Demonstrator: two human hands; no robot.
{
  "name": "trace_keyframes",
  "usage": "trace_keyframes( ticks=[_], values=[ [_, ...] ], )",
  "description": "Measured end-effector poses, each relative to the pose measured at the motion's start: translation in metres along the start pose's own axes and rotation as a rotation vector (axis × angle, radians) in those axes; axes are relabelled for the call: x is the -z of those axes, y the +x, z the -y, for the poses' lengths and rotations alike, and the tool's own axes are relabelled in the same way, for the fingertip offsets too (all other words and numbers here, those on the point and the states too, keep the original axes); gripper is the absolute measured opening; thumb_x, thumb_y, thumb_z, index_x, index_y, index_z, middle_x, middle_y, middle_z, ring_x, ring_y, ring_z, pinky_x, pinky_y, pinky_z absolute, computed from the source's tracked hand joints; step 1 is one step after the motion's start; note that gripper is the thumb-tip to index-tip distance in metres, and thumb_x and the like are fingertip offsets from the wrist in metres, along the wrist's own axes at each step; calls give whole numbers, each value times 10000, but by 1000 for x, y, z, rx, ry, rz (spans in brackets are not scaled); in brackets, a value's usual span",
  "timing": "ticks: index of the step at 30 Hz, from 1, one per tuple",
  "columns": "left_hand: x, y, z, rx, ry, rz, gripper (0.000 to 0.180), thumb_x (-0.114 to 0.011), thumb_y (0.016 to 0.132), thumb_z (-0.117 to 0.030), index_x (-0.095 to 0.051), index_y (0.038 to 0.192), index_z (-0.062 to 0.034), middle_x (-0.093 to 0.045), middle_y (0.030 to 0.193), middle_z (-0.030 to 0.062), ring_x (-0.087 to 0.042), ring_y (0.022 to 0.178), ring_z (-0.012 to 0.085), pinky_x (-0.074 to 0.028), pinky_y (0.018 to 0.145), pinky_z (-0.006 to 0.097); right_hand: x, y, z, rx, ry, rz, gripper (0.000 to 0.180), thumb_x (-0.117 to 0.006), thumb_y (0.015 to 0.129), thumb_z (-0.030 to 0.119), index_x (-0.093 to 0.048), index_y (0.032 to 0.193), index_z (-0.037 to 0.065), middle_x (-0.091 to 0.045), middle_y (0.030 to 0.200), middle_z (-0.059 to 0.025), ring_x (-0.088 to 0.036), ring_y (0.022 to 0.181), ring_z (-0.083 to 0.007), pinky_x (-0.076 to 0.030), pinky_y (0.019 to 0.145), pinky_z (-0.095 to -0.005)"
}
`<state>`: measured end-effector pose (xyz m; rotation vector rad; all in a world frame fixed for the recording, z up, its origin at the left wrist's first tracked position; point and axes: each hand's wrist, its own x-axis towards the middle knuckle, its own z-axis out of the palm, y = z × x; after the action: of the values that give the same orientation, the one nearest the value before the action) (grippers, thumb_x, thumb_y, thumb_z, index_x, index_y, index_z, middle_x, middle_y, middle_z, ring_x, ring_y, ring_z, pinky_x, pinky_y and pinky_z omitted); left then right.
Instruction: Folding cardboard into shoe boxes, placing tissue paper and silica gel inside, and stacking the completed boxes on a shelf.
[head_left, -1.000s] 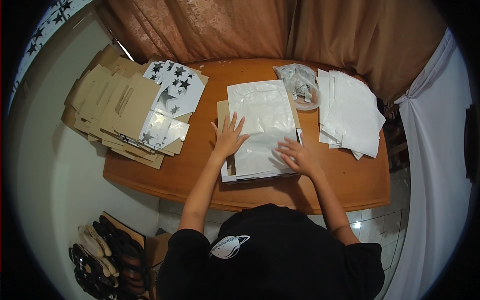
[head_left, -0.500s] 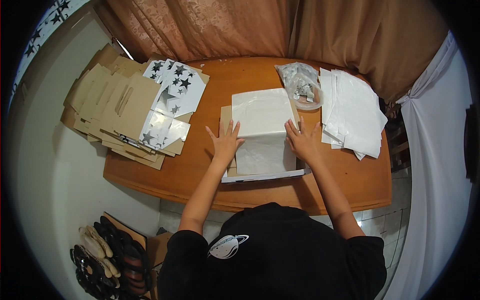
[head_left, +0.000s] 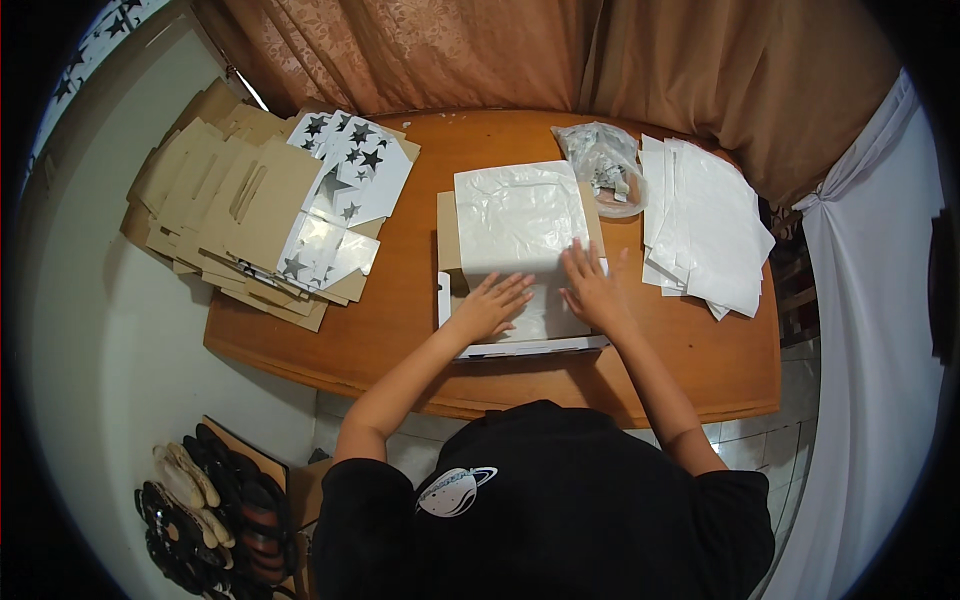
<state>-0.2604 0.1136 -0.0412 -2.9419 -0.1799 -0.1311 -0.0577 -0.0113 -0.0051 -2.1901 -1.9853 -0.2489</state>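
In front of me an open cardboard box [head_left: 447,228] with a white outside and brown inside stands on the table. A glossy white sheet [head_left: 522,215] lies in it, running from the bottom up over the raised back flap. My left hand [head_left: 490,307] is spread over the left part of the sheet inside the box, fingers pointing right. Towards the right side, my right hand [head_left: 594,290] has its fingers stretched out over the sheet's edge, slightly blurred. Neither hand grips anything.
A pile of flat brown cardboard boxes [head_left: 225,205], some with black stars on white, covers the table's left. Behind the box to the right sits a clear plastic bag [head_left: 605,165] of small pieces. White sheets [head_left: 710,225] are stacked at right. Footwear [head_left: 215,500] lies below left.
My left hand has moved right and nearer, from the box's left edge onto the sheet inside. My right hand shifted slightly. The sheet's far end and the flap sit a little farther back.
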Motion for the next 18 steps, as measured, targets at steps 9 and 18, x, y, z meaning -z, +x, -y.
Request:
trace_keyframes(
  ticks=[9,18],
  values=[
    [-17,6,2,-151,-169,530,507,-484,833,-419,-318,1312,-416,-98,1469,110,-108,1349,316,-136,1045,548,-33,13,2,386,271,564,652,-578,793,163,-280,1372,194,-206,1447,-84,-254,1307,-297,-212,1042,-522],
    [-24,4,0,14,-314,645,757,-586,807,-288,-106,1383,-393,1,1473,138,-89,1349,337,-162,1037,554,-57,18,5,179,103,881,725,-551,802,136,-165,1401,270,-72,1481,-31,-185,1308,-403,-298,1001,-526]
  ],
)
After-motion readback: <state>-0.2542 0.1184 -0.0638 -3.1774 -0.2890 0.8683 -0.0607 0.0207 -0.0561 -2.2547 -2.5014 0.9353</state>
